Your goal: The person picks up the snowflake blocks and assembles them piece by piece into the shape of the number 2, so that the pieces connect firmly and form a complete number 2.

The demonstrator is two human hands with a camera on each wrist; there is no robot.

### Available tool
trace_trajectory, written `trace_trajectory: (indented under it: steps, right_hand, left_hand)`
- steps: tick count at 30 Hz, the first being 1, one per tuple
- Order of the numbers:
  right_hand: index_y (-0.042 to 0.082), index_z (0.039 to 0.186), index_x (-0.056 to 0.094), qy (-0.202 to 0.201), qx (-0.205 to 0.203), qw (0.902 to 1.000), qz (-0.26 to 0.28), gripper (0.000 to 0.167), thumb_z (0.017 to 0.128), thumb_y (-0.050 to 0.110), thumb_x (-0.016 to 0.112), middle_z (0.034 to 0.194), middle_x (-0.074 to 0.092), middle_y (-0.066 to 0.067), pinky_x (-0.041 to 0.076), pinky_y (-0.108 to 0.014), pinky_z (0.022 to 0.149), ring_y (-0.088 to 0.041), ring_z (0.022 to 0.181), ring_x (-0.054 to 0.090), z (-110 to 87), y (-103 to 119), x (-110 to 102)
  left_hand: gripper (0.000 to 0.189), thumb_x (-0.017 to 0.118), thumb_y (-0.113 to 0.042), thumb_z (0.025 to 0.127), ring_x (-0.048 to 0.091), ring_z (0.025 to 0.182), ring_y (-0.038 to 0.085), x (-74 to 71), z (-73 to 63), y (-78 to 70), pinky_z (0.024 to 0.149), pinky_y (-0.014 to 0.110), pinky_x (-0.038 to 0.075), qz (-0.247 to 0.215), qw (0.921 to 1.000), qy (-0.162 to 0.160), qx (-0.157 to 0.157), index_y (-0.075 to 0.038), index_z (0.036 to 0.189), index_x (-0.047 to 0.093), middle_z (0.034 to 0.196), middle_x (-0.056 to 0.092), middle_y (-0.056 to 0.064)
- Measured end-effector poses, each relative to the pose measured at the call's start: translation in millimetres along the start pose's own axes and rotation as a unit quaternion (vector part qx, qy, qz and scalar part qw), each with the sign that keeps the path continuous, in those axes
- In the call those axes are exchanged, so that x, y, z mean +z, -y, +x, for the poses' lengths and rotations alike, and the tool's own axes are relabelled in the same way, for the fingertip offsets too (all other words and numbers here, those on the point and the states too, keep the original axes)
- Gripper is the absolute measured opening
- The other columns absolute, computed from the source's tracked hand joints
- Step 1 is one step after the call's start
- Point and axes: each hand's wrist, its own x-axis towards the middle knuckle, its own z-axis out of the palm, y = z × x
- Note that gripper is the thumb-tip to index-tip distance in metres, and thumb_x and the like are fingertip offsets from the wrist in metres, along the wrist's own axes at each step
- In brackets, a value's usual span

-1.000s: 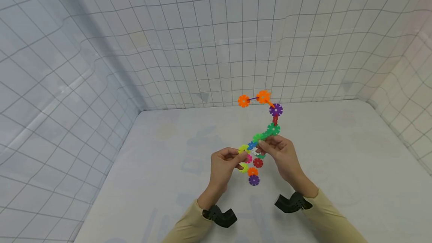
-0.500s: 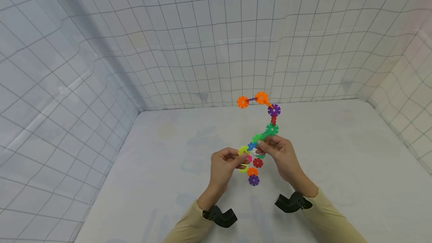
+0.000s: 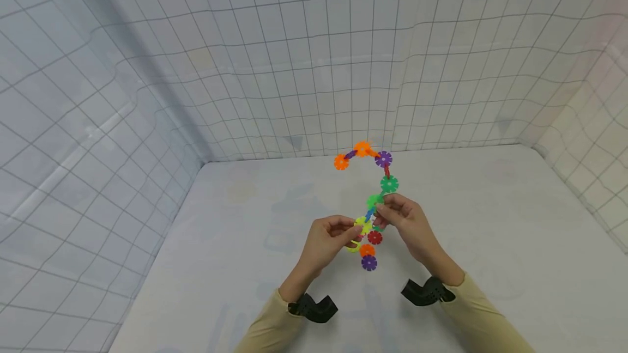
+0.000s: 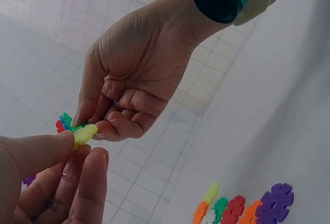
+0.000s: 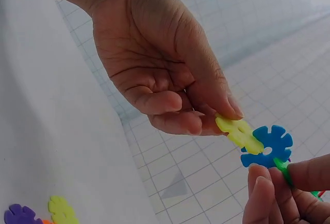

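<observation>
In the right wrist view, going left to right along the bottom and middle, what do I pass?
Purple piece on the table, loose yellow piece, left hand, held yellow piece, blue piece, right hand's fingers.

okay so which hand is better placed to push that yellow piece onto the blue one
Left, probably. The left hand already pinches the yellow piece, its edge at the blue piece. The right hand grips the chain beside the blue piece, so it can brace.

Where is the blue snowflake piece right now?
In the right wrist view the blue piece sits at the chain's near end, between the yellow piece pinched by the left hand and the right hand.
</observation>
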Motion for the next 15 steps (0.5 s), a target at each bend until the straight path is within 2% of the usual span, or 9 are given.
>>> trace_trajectory:
  steps: [4, 7, 10, 15]
  right_hand:
    - [-0.010, 0.101, 0.054, 0.011, 0.012, 0.9999, 0.000, 0.022, 0.096, 0.012, 0.056, 0.086, 0.060, -0.029, 0.054, -0.029, 0.071, -0.023, 0.074, 0.062, 1.0, -1.2, -0.1]
    - [-0.009, 0.103, 0.055, 0.017, 0.017, 0.9997, -0.001, 0.024, 0.097, 0.014, 0.056, 0.087, 0.060, -0.028, 0.054, -0.029, 0.072, -0.020, 0.074, 0.062, 1.3, -2.3, -0.8]
    - [-0.007, 0.108, 0.054, 0.031, 0.021, 0.9993, -0.002, 0.026, 0.098, 0.017, 0.055, 0.092, 0.060, -0.029, 0.054, -0.032, 0.073, -0.022, 0.075, 0.063, 1.6, -3.6, -1.5]
    - [-0.005, 0.116, 0.051, 0.096, 0.049, 0.9941, -0.013, 0.034, 0.097, 0.021, 0.057, 0.096, 0.061, -0.024, 0.054, -0.046, 0.074, -0.039, 0.079, 0.061, 2.1, -6.6, -1.8]
  left_hand:
    - [0.017, 0.067, -0.007, 0.088, 0.066, 0.082, 0.039, -0.5, 0.3, 3.3, 0.070, 0.036, 0.057, -0.009, 0.9999, -0.004, 0.004, 0.007, 0.098, 0.066, 0.086, 0.069, 0.017]
    - [0.018, 0.068, -0.009, 0.088, 0.068, 0.076, 0.029, -0.4, 0.3, 5.1, 0.068, 0.039, 0.057, -0.012, 0.9997, -0.011, 0.020, 0.007, 0.096, 0.067, 0.084, 0.069, 0.015]
    - [0.019, 0.068, -0.009, 0.088, 0.067, 0.072, 0.023, -0.6, 0.5, 6.7, 0.064, 0.036, 0.057, -0.020, 0.9988, -0.024, 0.037, 0.009, 0.094, 0.066, 0.082, 0.069, 0.018]
    - [0.018, 0.068, -0.007, 0.088, 0.066, 0.068, 0.016, -1.1, 1.1, 8.8, 0.058, 0.027, 0.055, -0.042, 0.9959, -0.055, 0.058, 0.010, 0.093, 0.066, 0.084, 0.065, 0.029]
